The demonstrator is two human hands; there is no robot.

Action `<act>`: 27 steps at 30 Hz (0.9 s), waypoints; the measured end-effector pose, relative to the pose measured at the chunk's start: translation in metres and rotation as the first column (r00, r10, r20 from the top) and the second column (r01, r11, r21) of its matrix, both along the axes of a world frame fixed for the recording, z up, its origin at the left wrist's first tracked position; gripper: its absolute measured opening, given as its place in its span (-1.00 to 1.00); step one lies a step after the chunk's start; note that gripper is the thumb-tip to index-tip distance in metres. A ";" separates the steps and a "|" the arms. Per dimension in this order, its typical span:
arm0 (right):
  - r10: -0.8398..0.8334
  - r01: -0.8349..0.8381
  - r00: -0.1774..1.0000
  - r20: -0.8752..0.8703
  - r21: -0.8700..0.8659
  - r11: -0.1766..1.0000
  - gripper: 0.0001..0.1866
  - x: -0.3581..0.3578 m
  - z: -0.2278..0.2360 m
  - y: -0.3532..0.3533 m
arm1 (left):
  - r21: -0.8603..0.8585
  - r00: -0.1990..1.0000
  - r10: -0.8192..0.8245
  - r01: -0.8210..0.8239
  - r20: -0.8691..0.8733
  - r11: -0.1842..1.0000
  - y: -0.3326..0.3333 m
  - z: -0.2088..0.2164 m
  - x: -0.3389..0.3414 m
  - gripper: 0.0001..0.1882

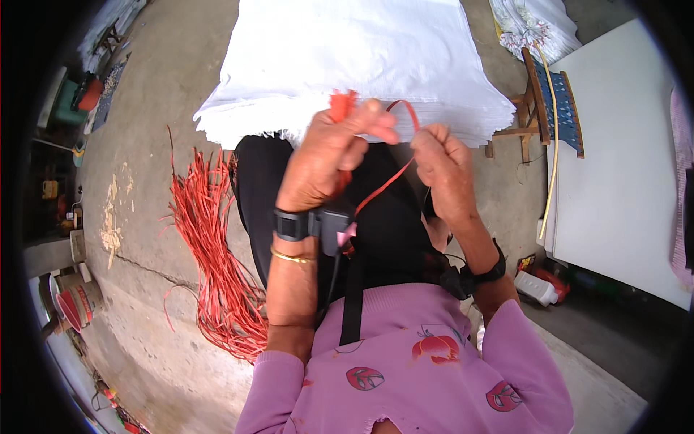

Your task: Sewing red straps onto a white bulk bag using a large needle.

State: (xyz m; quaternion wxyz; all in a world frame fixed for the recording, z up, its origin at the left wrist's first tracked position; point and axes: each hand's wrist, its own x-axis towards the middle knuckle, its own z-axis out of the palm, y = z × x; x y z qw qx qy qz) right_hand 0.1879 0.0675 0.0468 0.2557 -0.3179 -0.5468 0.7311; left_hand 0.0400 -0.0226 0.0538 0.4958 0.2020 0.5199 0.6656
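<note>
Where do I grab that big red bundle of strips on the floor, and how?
Probably around the middle of the red bundle, from above and the person's left: it lies lengthwise on the floor, loose ends splaying at the top, and the black trouser leg is close on its right.

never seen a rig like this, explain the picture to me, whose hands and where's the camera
There's no robot: these are a person's bare hands, seen from a downward-looking camera on their head whose wide lens bends straight edges. The left hand grips a red bundle; the right hand pinches a thin red strip that loops between the hands. Ahead sits a white stack of cloth-like sheets, and a heap of red strips lies on the concrete floor to the person's left.
</note>
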 end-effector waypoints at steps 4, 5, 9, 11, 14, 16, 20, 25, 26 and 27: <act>0.034 -0.032 0.999 0.003 0.444 0.896 -0.83 -0.007 -0.016 -0.012 | 0.050 0.998 0.047 -0.049 0.037 0.998 0.014 -0.007 0.010 -0.71; 0.066 -0.095 0.995 0.079 0.447 0.889 -0.82 -0.003 -0.016 -0.016 | 0.090 0.993 0.085 -0.092 0.085 0.992 0.014 -0.007 0.007 -0.75; 0.252 -0.333 0.939 0.236 0.429 0.839 -0.82 0.016 -0.025 -0.031 | 0.124 0.976 0.169 -0.186 0.136 0.975 0.007 -0.003 -0.007 -0.81; 0.391 -0.500 0.859 0.331 0.383 0.776 -0.79 0.022 -0.023 -0.036 | 0.137 0.975 0.185 -0.201 0.123 0.970 0.004 -0.003 -0.013 -0.79; 0.244 -0.400 0.912 0.331 0.575 0.714 -0.77 0.016 -0.023 -0.022 | 0.135 0.974 0.214 -0.222 0.069 0.966 0.000 0.002 -0.013 -0.79; 0.156 -0.238 0.970 0.185 0.616 0.751 -0.66 0.006 -0.012 -0.003 | 0.145 0.978 0.209 -0.208 0.013 0.967 0.000 0.003 -0.011 -0.78; 0.008 -0.117 0.991 0.134 0.835 0.537 -0.81 -0.015 0.020 0.026 | 0.095 0.979 0.175 -0.166 -0.103 0.982 0.001 0.011 0.000 -0.82; -0.053 -0.017 0.998 0.031 0.969 0.245 -0.85 -0.031 0.016 0.032 | 0.045 0.925 0.174 -0.169 -0.337 0.985 0.006 0.011 0.008 -0.87; -0.073 -0.024 0.997 0.040 0.976 0.215 -0.87 -0.031 0.015 0.031 | 0.040 0.926 0.172 -0.168 -0.336 0.985 0.006 0.010 0.008 -0.87; -0.074 -0.025 0.996 0.042 0.975 0.220 -0.87 -0.031 0.014 0.030 | 0.033 0.909 0.168 -0.168 -0.380 0.985 0.005 0.010 0.007 -0.87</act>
